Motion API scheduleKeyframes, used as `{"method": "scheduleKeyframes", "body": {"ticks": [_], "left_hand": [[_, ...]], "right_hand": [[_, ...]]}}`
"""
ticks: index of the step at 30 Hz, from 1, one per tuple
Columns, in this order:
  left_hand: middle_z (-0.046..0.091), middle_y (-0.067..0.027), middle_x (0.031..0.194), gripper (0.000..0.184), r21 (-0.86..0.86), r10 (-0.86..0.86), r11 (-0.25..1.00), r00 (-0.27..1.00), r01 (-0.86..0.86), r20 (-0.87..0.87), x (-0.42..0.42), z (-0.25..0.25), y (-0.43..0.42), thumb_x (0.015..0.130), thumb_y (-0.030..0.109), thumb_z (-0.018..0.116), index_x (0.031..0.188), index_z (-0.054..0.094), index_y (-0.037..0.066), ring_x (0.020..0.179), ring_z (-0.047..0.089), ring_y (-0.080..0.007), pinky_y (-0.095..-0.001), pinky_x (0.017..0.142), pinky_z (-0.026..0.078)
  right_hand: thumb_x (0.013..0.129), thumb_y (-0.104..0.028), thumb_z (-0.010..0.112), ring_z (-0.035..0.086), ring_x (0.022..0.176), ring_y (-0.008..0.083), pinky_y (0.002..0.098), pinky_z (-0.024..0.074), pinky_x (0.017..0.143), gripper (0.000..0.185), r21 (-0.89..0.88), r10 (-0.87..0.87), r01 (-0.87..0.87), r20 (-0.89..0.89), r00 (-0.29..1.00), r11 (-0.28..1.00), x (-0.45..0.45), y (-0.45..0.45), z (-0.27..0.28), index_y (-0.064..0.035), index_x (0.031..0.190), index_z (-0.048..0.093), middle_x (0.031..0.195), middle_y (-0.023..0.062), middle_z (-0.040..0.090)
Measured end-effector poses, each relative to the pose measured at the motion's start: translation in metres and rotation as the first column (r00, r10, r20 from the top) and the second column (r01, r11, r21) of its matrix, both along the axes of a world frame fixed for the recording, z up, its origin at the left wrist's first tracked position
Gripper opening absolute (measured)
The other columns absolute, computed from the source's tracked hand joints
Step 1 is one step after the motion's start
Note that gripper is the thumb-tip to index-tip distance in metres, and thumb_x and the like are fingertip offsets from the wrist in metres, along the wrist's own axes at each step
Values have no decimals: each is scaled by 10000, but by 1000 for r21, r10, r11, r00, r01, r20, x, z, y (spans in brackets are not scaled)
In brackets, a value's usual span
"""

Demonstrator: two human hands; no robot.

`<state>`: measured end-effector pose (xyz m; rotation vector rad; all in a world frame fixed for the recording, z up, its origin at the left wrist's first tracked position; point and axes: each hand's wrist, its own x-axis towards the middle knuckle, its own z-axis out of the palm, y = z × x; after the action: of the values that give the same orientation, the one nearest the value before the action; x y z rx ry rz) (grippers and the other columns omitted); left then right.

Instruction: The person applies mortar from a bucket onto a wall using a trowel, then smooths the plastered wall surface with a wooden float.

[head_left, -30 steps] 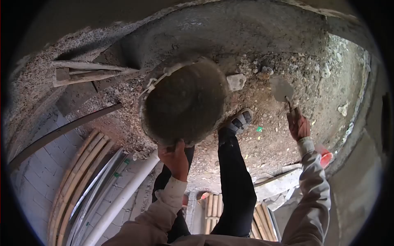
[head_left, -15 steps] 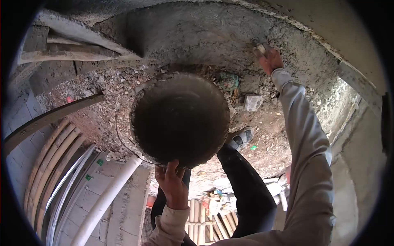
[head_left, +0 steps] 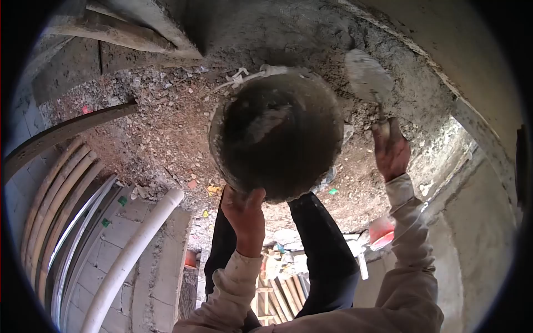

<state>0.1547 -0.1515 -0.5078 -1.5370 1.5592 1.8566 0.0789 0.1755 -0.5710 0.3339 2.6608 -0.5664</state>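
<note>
Head camera, looking down: what takes up the most room?

A rough grey wall (head_left: 266,33), stretching across the far side of the bucket (head_left: 327,111). Next largest is the stony ground (head_left: 172,127), spreading out to either side of that bucket.

And after those?

The bucket itself, round and dark, its open mouth facing the camera. A white pipe (head_left: 133,261) lies to the left of the bucket and nearer the wearer, not touching it.

How far along does the work seem?

Partway, I would judge. Grey material covers the wall beyond the bucket, but its surface is uneven and streaked, with no smooth finish around the trowel (head_left: 366,75), so evening out looks left to do. A paler patch shows inside the bucket; whether it is mix or a glint, I cannot tell.

Where are the bucket and trowel relative to the hands?

The left hand (head_left: 244,216) is at the bucket's near edge, fingers closed over the rim, so the bucket lies just beyond it. The right hand (head_left: 391,150), to the right of the bucket, is wrapped around the trowel's handle. The blade points away, against or just in front of the wall; I cannot tell which.

Anything tiny?

A green scrap (head_left: 333,191), near the bucket's lower right edge.
</note>
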Motion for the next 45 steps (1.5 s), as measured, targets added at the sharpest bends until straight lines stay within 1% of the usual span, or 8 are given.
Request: {"method": "scheduleKeyframes", "body": {"ticks": [5,9,15,19,24,30,37,45], "left_hand": [[636,-6,917,303,27,205,977,965,-212,163,-8,3,-17,767,-118,613,1003,595,71,772,592,-87,-212,669,487],[628,8,932,248,-73,255,967,922,-244,291,-18,18,-18,807,-50,611,1006,591,97,854,597,-111,-300,758,503],[630,-15,997,235,-78,22,997,979,-6,202,2,16,-23,829,9,637,1033,590,115,966,596,-126,-357,831,500],[643,-28,967,266,-23,258,965,930,-261,263,-10,5,-30,813,7,656,1042,564,107,950,631,-175,-391,831,542],[645,-3,911,232,12,168,985,963,-175,210,-12,-2,-36,789,-17,653,971,610,120,858,639,-152,-367,776,554],[646,3,891,234,46,182,980,963,-195,198,-13,0,-40,788,-17,642,974,616,123,816,644,-149,-360,761,561],[662,-10,910,214,-52,244,970,943,-238,225,-9,4,-50,813,-7,621,986,620,119,830,644,-143,-323,771,548],[634,-15,913,250,-99,253,967,941,-237,226,20,-8,-68,802,0,649,992,567,138,845,625,-152,-350,768,541]], "right_hand": [[970,-518,522,695,967,356,426,544,873,521,62,-195,185,223,955,981,-40,44,-139,-57,1190,625,987,200,719],[971,-489,496,657,1045,371,433,511,911,594,-194,-48,84,183,982,977,-133,0,-241,-10,1316,566,1118,234,690],[982,-456,474,612,1162,309,423,463,984,555,123,427,-446,152,891,887,-113,-6,-217,-18,1309,571,1234,234,644],[959,-348,563,718,786,271,408,584,643,403,-179,184,-161,123,975,971,-89,-61,-88,-39,1213,610,1050,185,706],[975,-345,568,697,609,278,388,588,548,375,27,539,-559,-305,785,829,-39,-77,-8,-12,1143,604,830,170,713],[979,-414,540,721,772,347,467,591,668,461,119,-217,198,178,960,973,-41,-22,-123,-18,1210,588,880,223,708],[984,-481,471,620,1094,437,456,486,996,627,-66,277,-269,245,929,961,-124,-116,-218,24,1351,524,1195,280,640],[943,-470,540,579,1197,407,458,470,1027,683,-114,199,-194,34,979,974,-42,-111,-173,37,1398,493,1338,264,573]]}}
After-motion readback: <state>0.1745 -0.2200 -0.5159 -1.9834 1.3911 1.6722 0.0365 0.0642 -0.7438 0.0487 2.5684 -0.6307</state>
